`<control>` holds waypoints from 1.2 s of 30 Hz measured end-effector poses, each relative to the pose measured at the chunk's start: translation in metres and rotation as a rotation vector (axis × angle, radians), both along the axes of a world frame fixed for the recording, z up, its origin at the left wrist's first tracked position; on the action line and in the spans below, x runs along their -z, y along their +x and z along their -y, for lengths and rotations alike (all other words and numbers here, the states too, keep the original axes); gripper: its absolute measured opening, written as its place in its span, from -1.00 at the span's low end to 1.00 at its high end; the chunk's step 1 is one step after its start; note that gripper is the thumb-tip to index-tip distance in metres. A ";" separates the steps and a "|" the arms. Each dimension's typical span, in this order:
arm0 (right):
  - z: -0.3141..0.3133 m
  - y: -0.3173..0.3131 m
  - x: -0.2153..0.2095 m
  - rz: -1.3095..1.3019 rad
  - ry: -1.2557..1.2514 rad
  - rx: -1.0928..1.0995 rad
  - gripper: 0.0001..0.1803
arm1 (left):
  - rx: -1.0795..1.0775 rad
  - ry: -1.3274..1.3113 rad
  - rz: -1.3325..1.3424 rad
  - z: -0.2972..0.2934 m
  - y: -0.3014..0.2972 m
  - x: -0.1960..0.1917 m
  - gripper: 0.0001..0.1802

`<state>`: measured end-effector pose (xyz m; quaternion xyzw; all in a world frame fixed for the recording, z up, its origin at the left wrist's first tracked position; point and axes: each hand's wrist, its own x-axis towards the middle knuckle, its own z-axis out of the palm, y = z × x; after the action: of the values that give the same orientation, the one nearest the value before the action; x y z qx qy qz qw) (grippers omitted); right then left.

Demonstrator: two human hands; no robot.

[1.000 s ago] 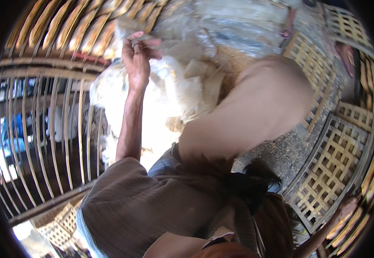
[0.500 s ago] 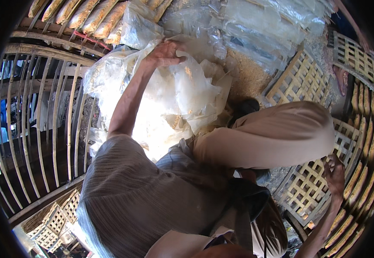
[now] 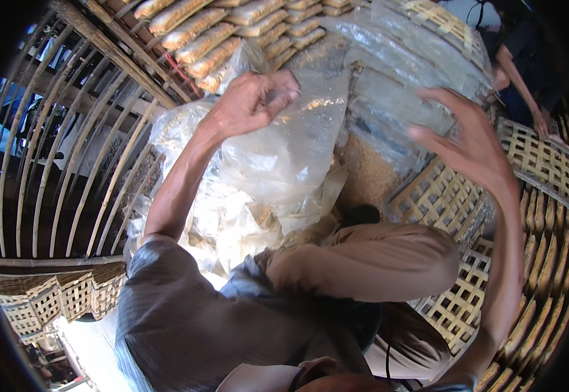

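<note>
My left hand (image 3: 248, 101) is raised and shut on the top edge of a large clear plastic bag (image 3: 284, 157), which hangs down over a pile of more crumpled clear plastic (image 3: 225, 228). My right hand (image 3: 464, 140) is lifted at the right with its fingers spread, holding nothing, close to another sheet of clear plastic (image 3: 395, 85) that covers pale filled packets. My bent knee in tan trousers (image 3: 363, 261) lies below the bag.
Woven bamboo trays (image 3: 539, 157) lie at the right, with rows of filled tan packets (image 3: 219, 39) stacked at the top and along the right rim. A bamboo-slat wall (image 3: 42, 170) stands at the left. Another person (image 3: 519, 59) bends over at the top right.
My left hand has gathered up the top of the plastic bag and closed on it. My right hand has risen from low at the right edge up toward the plastic sheet.
</note>
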<state>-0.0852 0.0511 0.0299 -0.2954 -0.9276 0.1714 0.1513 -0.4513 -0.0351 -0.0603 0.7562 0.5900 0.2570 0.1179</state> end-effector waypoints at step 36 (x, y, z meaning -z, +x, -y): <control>-0.046 -0.136 -0.032 0.304 -0.012 -0.152 -0.70 | -0.152 0.377 0.086 0.040 -0.037 -0.041 -0.78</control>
<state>-0.2211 0.0976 0.0617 -0.2480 -0.9584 0.1411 -0.0058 -0.4885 -0.0751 -0.0190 0.7067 0.5812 0.4030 -0.0205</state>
